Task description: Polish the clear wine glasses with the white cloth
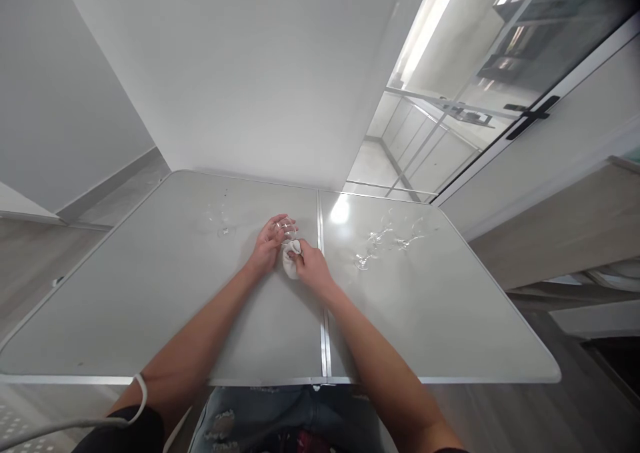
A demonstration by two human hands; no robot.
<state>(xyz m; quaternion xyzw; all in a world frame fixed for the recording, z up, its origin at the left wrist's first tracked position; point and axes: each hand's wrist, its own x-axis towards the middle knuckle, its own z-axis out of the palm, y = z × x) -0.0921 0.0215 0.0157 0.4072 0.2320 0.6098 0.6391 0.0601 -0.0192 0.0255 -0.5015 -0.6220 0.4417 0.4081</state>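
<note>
The left hand point(270, 243) had its fingers curled around a clear glass point(287, 228). The glass was up near the middle of the table point(175, 320), a little left of the metal strip point(325, 353) that ran from the near edge to the far edge. The right hand point(313, 265) was squeezing a bunched white cloth point(290, 261), with the thumb on top. The cloth was against the near side of the glass, so the two hands were very close together. Some of the right fingers were hidden, so I could not tell how each one was bent.

On the left part of the table was another see-through glass point(223, 231). It was hard to see, and I could not tell if it stood up or lay down. On the right part, more clear glasses point(375, 238) were near each other, but they were too faint to count. A bright spot of light point(341, 210) shone on the table at the far side.

Past the table was a big white wall point(250, 73). Far to the right was a door with a black handle point(533, 117). At the near left, a white cord point(65, 426) looped by the left arm. Ripped jeans point(260, 416) showed under the near edge.
</note>
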